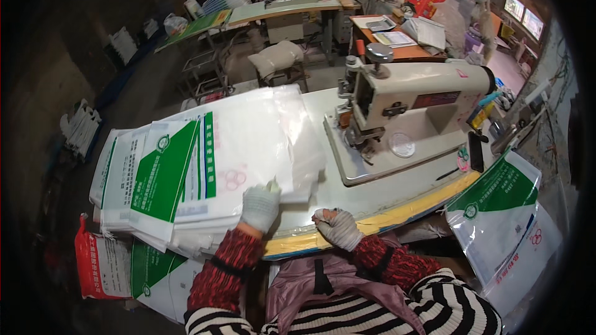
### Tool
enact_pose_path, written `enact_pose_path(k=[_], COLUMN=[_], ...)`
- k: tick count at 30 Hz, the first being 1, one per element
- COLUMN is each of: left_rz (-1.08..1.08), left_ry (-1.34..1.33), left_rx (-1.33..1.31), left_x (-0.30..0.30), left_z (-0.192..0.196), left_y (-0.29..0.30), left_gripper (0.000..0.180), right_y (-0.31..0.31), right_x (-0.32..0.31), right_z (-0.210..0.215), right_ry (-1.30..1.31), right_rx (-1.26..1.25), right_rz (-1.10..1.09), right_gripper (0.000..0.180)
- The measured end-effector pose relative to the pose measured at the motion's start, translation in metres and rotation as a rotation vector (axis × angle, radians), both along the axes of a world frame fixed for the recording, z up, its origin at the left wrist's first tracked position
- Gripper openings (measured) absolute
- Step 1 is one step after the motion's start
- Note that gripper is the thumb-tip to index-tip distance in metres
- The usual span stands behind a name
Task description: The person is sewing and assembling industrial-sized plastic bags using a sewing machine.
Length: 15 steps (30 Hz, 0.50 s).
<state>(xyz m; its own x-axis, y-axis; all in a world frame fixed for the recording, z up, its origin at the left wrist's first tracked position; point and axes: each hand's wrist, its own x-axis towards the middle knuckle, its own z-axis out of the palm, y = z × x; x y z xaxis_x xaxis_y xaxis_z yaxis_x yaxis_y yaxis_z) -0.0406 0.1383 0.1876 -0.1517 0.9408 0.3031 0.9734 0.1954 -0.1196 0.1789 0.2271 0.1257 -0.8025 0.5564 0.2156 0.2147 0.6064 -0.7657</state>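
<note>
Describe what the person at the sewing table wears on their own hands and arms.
Both the left hand and the right hand wear whitish knitted work gloves, the right one looking grubbier. The forearms are covered by red-and-black mottled knit sleeves with dark bands, over a black-and-white striped top.

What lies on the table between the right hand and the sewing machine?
In the head view, only bare pale tabletop lies between the gloved right hand and the sewing machine. The left hand rests on the stack of woven bags.
</note>
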Motion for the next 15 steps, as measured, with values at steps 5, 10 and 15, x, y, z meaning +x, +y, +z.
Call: enact_pose_path(k=[5,10,15], left_rz=[-0.095,-0.009,0.296], left_ry=[0.052,0.098,-0.624], left_rx=[-0.028,-0.068,-0.299], left_x=[0.036,0.065,0.080], left_z=[-0.008,-0.008,0.036], left_y=[-0.094,-0.152,-0.119], left_gripper=[0.018,0.038,0.037], right_y=[0.021,0.032,0.035], right_x=[0.043,0.059,0.062], right_z=[-0.020,-0.035,-0.026], right_ry=[0.147,0.093,0.054], right_rx=[-0.058,-0.107,-0.234], right_rz=[-0.254,-0.212,-0.166], right_gripper=[0.014,0.015,0.023])
